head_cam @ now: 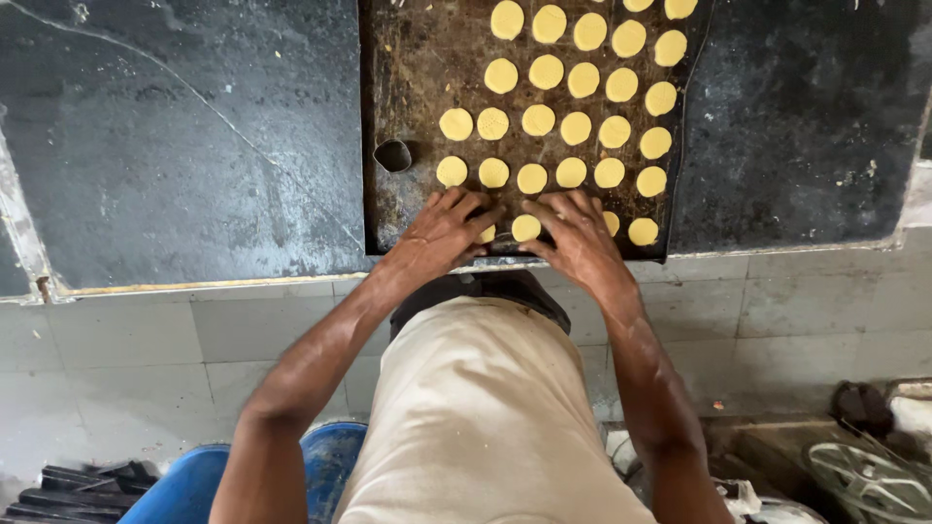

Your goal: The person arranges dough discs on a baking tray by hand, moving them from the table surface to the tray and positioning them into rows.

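1. Head view shows our left hand [442, 233] and right hand [580, 236] lying flat on the near edge of the dark baking tray [413, 58], fingers spread, pinching nothing.
2. We think the near row is not full yet: one dough round [525, 228] sits between our hands, others peek out beside our fingers.
3. Farther up, rows of yellow rounds fill the right part.
4. Bare tray is left beside the small metal ring cutter [393, 155].
5. Dark counter [175, 136] lies open on both sides.

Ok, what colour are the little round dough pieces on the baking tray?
Pale yellow: the dough rounds stand out against the dark tray in the head view.
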